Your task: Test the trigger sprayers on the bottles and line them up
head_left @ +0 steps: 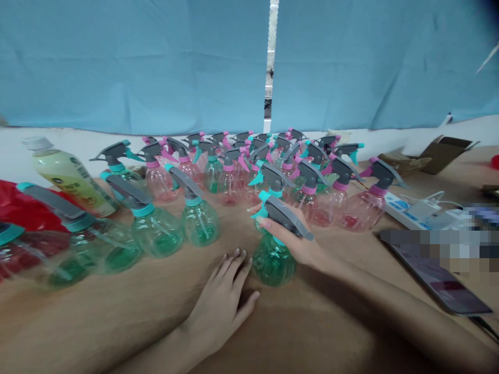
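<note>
My right hand (298, 236) is closed round the neck of a green spray bottle (274, 262) with a grey and turquoise trigger head. That bottle stands upright at the middle of the table, or just above it; I cannot tell which. Beside it, my left hand (224, 296) lies flat on the wood, fingers stretched out and holding nothing. Left of my hands is a row of green spray bottles, the nearest of them a small upright one (200, 223). Behind stand several pink and green ones, among them a pink spray bottle (362, 208) at the right end.
A drink bottle (76, 179) leans at the left by some red plastic (33, 205). On the right lie a dark phone (436, 272), a white power strip (405, 210) with plugs, and an open cardboard box (444, 153). Blue cloth (136, 62) hangs behind the wooden table (97, 322).
</note>
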A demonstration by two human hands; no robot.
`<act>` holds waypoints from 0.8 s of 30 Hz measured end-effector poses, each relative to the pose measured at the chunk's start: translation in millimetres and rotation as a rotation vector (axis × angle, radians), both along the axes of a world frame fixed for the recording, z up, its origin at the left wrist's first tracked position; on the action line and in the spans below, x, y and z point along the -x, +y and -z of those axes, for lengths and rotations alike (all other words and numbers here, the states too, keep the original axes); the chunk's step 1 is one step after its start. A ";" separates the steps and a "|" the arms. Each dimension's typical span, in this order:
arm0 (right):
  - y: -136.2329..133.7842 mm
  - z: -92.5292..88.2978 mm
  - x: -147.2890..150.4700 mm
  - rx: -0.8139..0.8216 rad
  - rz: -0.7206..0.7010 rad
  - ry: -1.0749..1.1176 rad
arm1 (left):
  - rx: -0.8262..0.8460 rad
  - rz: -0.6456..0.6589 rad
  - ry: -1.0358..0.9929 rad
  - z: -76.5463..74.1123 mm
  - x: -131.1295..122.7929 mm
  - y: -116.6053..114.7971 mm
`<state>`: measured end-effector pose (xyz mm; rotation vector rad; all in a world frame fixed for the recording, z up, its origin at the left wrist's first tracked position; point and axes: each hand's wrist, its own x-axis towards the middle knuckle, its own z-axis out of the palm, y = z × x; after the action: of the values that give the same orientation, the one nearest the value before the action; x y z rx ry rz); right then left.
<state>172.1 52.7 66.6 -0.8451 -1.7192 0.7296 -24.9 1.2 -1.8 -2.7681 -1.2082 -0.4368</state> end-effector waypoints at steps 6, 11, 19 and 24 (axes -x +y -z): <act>1.3 3.0 0.5 0.050 -0.038 0.061 | 0.001 -0.003 -0.012 -0.7 0.3 -0.5; 0.3 4.0 0.8 0.054 -0.041 0.072 | -0.008 0.002 -0.021 0.9 1.2 -0.6; -0.2 3.5 0.8 0.045 -0.038 0.061 | 0.001 -0.006 -0.004 -0.5 0.2 -0.7; -0.6 3.4 1.1 0.066 -0.046 0.077 | 0.003 -0.007 0.015 -1.6 0.7 -1.0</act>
<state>171.0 52.1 63.2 -0.8146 -1.6578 0.8432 -25.6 0.1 -0.3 -2.7636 -1.2154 -0.4135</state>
